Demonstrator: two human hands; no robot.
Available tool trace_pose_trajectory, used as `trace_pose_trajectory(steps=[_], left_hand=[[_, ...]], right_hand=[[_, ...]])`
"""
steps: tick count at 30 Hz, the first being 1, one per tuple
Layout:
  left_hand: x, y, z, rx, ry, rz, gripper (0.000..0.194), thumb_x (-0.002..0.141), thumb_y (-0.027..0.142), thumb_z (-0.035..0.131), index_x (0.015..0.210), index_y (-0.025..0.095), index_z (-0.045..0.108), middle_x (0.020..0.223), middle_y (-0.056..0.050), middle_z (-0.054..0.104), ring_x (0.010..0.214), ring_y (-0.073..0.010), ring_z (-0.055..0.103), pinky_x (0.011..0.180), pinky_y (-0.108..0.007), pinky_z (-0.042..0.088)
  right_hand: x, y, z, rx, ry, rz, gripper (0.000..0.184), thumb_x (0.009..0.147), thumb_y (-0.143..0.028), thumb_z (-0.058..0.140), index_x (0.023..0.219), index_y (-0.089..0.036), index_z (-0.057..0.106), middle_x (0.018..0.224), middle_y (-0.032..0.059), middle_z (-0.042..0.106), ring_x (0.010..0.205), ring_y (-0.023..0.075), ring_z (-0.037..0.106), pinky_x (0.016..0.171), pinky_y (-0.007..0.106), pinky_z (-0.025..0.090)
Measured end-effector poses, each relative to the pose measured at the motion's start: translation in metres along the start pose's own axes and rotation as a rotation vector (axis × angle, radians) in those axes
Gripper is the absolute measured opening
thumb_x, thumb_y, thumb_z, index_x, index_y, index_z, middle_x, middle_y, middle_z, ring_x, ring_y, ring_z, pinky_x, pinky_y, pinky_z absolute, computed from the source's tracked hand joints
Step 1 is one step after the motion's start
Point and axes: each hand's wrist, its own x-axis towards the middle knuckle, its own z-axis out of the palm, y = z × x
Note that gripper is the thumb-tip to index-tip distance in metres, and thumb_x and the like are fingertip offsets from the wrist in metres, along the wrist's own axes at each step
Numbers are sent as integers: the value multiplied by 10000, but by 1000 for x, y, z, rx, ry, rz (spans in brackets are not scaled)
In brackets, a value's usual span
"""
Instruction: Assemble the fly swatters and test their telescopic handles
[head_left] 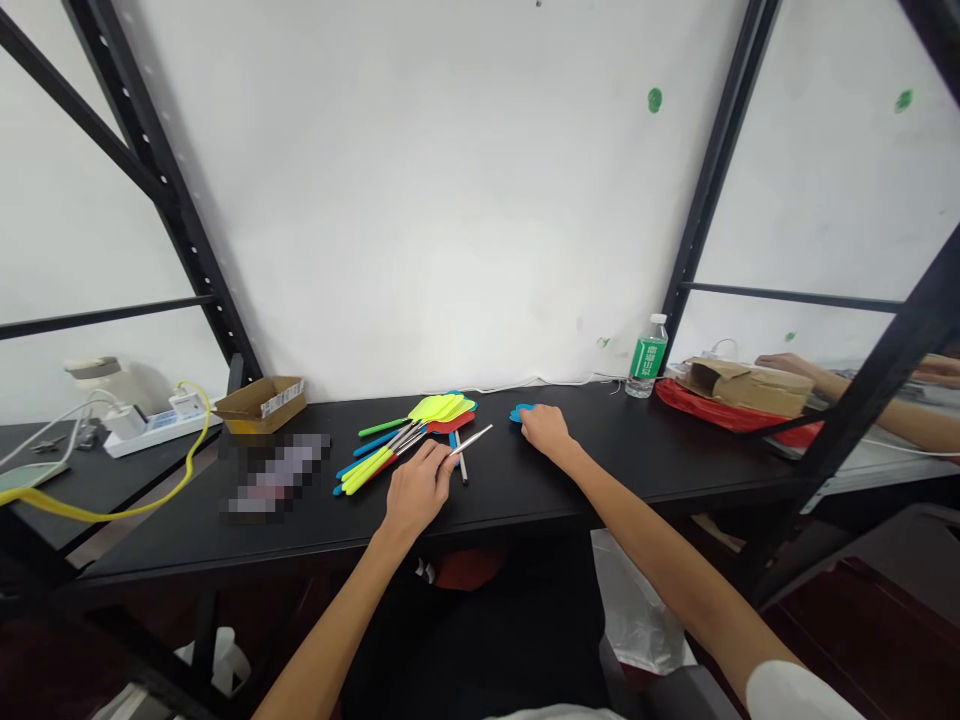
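My left hand [420, 482] is closed around a thin silver metal rod [476, 437], whose tapering end points up to the right. Beside it lies a pile of fly swatters [442, 406] with yellow, red and blue heads, metal shafts and yellow, green and blue handles [365, 470]. Another silver rod [462, 468] with a dark end rests on the table just right of that hand. Farther right, my right hand [546, 430] has its fingers closed on a blue swatter head [517, 413] at the tabletop, mostly covered by the fingers.
The black table [540, 490] runs along a white wall. An open cardboard box [262, 405] and a power strip [150, 428] with a yellow cable stand left. Right are a water bottle [647, 358], a red bag [720, 410] with cardboard, and another person's arm [855, 390] beyond the black frame.
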Motion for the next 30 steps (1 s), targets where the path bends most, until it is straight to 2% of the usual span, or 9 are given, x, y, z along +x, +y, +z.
trace_pose_trajectory(steps=[4, 8, 12, 14, 17, 19, 21, 24, 30], left_hand=[[0, 0, -1, 7, -15, 8, 303, 1023, 383, 382, 935, 228, 627, 930, -28, 650, 830, -163, 636, 708, -254, 434], [1, 1, -1, 15, -25, 13, 310, 1026, 387, 376, 932, 224, 623, 935, -26, 649, 827, -163, 633, 704, -254, 428], [1, 1, 0, 21, -29, 19, 313, 1027, 386, 373, 931, 223, 623, 927, -26, 648, 832, -166, 631, 693, -256, 422], [0, 0, -1, 22, -32, 20, 309, 1027, 386, 371, 947, 227, 624, 936, -28, 651, 842, -168, 632, 691, -255, 422], [0, 0, 0, 26, -42, 19, 310, 1029, 387, 364, 962, 234, 625, 947, -29, 653, 834, -166, 631, 686, -256, 422], [-1, 0, 0, 32, -46, 17, 313, 1029, 391, 362, 963, 235, 625, 946, -29, 651, 822, -165, 628, 681, -256, 421], [-1, 0, 0, 36, -50, 16, 313, 1029, 394, 363, 960, 234, 624, 941, -28, 649, 815, -164, 625, 676, -257, 418], [-1, 0, 0, 36, -55, 14, 309, 1027, 392, 368, 954, 231, 622, 936, -25, 648, 808, -162, 621, 667, -258, 413], [-2, 0, -1, 29, -77, 27, 302, 1029, 384, 366, 957, 232, 617, 954, -19, 647, 838, -160, 624, 671, -256, 414]], right_hand=[[-3, 1, 0, 30, 17, 7, 265, 906, -160, 468, 1014, -158, 710, 978, 160, 715, 926, 270, 673, 762, 327, 444], [-8, 4, 0, 78, 50, 21, 241, 915, -272, 513, 1016, -192, 717, 984, 137, 712, 934, 269, 664, 767, 323, 443], [-14, 11, -6, 144, 136, 58, 297, 948, -341, 470, 1131, -243, 682, 985, 103, 709, 930, 247, 654, 768, 312, 442], [-17, 17, -10, 268, 293, 126, 311, 954, -334, 444, 1126, -221, 677, 973, 102, 708, 920, 241, 649, 784, 316, 446], [-28, 26, -14, 581, 646, 218, 270, 915, -340, 480, 968, -175, 687, 926, 96, 698, 863, 223, 638, 807, 313, 460], [-37, 29, -14, 756, 764, 274, 260, 885, -389, 514, 842, -180, 663, 800, 67, 670, 754, 209, 618, 769, 320, 477], [-45, 30, -12, 982, 744, 323, 262, 857, -429, 542, 832, -188, 642, 702, 32, 635, 665, 196, 605, 689, 316, 499], [-50, 29, -9, 1323, 624, 383, 242, 791, -427, 609, 843, -190, 617, 647, 13, 628, 619, 197, 629, 584, 300, 525], [-51, 21, -23, 1637, 541, 410, 204, 720, -335, 650, 839, -180, 594, 744, 53, 711, 618, 179, 678, 545, 264, 535]])
